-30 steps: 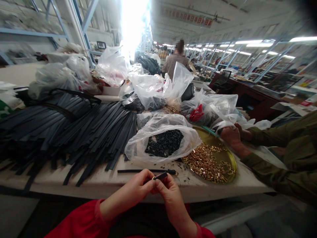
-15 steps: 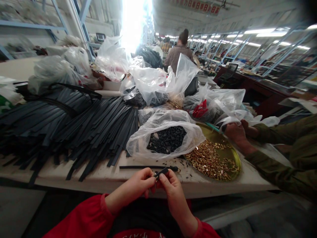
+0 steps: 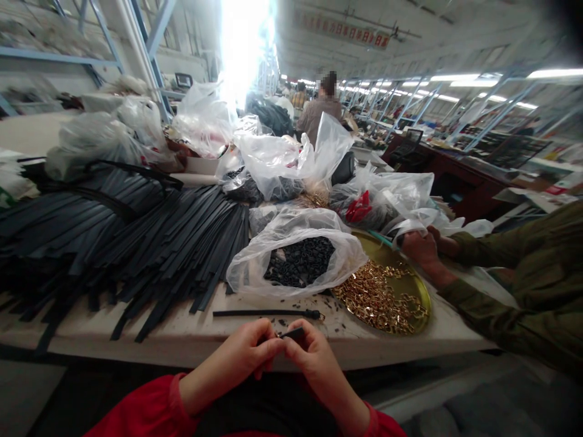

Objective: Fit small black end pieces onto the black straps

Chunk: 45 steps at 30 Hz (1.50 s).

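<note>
My left hand (image 3: 248,352) and my right hand (image 3: 314,358) meet just below the table's near edge. Together they pinch a short black strap piece (image 3: 292,333) with a small gold fitting at its left end. On the table just beyond them lies a thin black strap (image 3: 266,314) ending in a gold buckle. Behind it an open plastic bag (image 3: 296,258) holds several small black loops. A round gold tray (image 3: 421,291) to the right is heaped with gold buckles.
A big pile of black straps (image 3: 136,237) covers the table's left half. More plastic bags (image 3: 273,158) crowd the back. A co-worker's hands (image 3: 423,249) in olive sleeves rest at the tray's far right. Another person stands in the aisle beyond.
My hands have dropped slightly toward me with the strap piece still pinched between them. The co-worker's hands have barely shifted.
</note>
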Each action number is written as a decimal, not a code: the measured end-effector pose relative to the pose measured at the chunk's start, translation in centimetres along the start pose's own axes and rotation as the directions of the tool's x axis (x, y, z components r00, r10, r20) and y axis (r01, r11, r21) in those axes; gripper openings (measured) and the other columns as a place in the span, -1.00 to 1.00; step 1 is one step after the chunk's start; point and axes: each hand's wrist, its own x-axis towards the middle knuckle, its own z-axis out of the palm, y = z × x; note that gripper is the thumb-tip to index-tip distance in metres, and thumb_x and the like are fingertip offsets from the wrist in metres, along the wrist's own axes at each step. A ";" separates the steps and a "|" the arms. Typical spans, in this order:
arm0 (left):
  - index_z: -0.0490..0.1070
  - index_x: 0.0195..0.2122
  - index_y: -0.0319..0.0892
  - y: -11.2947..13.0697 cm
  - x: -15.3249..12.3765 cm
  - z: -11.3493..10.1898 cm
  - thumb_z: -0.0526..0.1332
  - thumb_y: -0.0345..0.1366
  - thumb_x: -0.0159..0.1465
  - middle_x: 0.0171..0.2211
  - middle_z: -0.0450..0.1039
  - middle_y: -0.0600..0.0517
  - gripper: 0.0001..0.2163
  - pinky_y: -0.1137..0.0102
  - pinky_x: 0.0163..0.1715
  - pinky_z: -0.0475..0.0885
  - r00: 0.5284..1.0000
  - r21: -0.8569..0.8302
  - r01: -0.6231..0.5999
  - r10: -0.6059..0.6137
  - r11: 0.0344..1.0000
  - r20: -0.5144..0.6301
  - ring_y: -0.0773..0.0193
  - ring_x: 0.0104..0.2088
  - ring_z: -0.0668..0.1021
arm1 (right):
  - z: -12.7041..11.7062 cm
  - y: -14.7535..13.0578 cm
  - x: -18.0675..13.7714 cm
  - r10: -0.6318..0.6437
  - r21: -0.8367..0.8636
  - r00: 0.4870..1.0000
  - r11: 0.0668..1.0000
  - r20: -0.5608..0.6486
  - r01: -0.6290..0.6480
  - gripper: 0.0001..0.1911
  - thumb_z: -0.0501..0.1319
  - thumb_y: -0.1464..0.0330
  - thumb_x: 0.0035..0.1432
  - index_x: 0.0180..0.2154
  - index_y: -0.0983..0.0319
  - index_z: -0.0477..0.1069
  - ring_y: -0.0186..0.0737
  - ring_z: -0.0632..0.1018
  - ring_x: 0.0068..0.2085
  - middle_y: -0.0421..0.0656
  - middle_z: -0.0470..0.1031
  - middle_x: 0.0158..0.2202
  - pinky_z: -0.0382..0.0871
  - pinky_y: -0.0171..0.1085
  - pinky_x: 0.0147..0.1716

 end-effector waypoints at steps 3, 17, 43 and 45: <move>0.20 -0.42 -0.17 0.1 0.3 -0.2 0.11 -0.16 0.11 -0.65 0.29 0.21 -0.81 0.54 -0.70 0.17 0.999 0.004 -0.026 0.026 1.000 -0.044 0.43 -0.68 0.32 | -0.2 -1.0 0.0 -0.030 -0.043 0.995 0.999 0.090 0.034 -0.83 0.19 0.26 0.01 -0.42 0.23 0.30 -0.37 0.33 -0.46 -0.28 0.33 -0.52 0.16 -0.38 -0.47; 0.25 -0.33 -0.18 -0.1 2.3 -1.2 -0.01 -0.14 0.19 -0.66 0.15 0.23 -0.78 0.54 -0.70 0.10 0.994 0.093 -0.061 0.070 0.994 -0.089 0.44 -0.68 0.21 | -6.7 -1.8 13.4 -0.234 -0.764 0.972 0.624 0.014 0.162 -0.90 0.15 0.51 -0.12 -0.49 0.23 0.38 -0.23 0.41 -0.34 -0.16 0.41 -0.44 0.20 -0.28 -0.29; 0.31 -0.45 -0.17 3.3 2.8 0.0 -0.03 -0.19 0.17 -0.58 0.30 0.13 -0.78 0.48 -0.48 0.21 0.903 0.502 -0.171 0.339 0.848 -0.265 0.33 -0.53 0.37 | -3.1 -2.7 4.5 -0.057 0.137 0.996 0.988 -0.065 0.066 -0.69 0.32 0.21 -0.16 -0.52 0.26 0.26 -0.43 0.34 -0.56 -0.32 0.34 -0.62 0.19 -0.40 -0.50; 0.33 -0.42 -0.17 2.9 3.0 -0.1 -0.02 -0.14 0.16 -0.58 0.29 0.13 -0.76 0.48 -0.50 0.22 0.930 0.502 -0.155 0.298 0.851 -0.217 0.33 -0.53 0.37 | -3.1 -2.4 4.4 -0.116 0.066 0.991 0.991 -0.068 0.120 -0.71 0.29 0.19 -0.12 -0.52 0.27 0.29 -0.42 0.35 -0.56 -0.31 0.34 -0.62 0.18 -0.39 -0.52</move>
